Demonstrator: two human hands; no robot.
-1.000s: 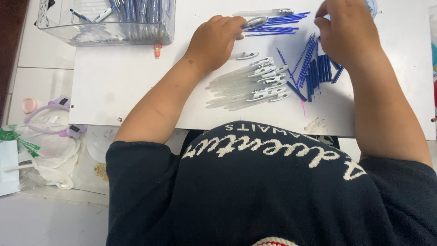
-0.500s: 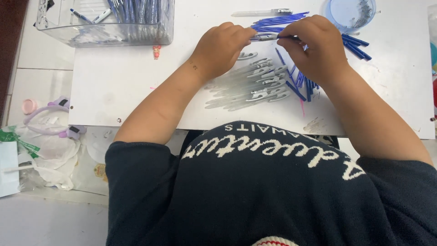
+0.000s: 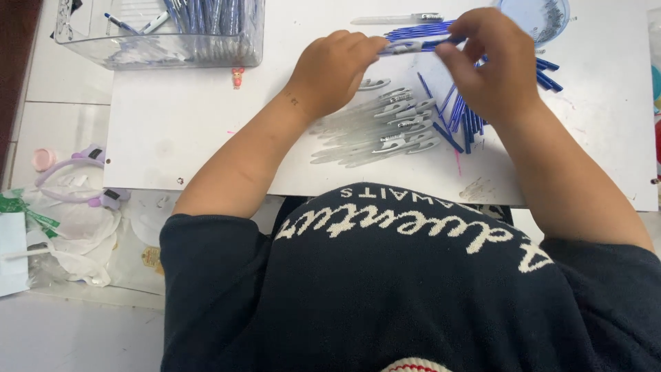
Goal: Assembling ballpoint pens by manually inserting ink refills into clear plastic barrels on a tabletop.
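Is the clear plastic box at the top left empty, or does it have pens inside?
Not empty. The clear box holds blue pens leaning inside it.

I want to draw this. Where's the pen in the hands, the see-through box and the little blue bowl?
pen (image 3: 413, 46), head view, middle of its barrel between the hands.
clear box (image 3: 158, 58), head view, front wall.
blue bowl (image 3: 533, 14), head view, inside near the rim.

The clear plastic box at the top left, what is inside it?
Inside the clear plastic box, blue pens are piled toward its right side, with one or two lying loose at the left. The top edge of the picture cuts the box off, so the rest is unseen.
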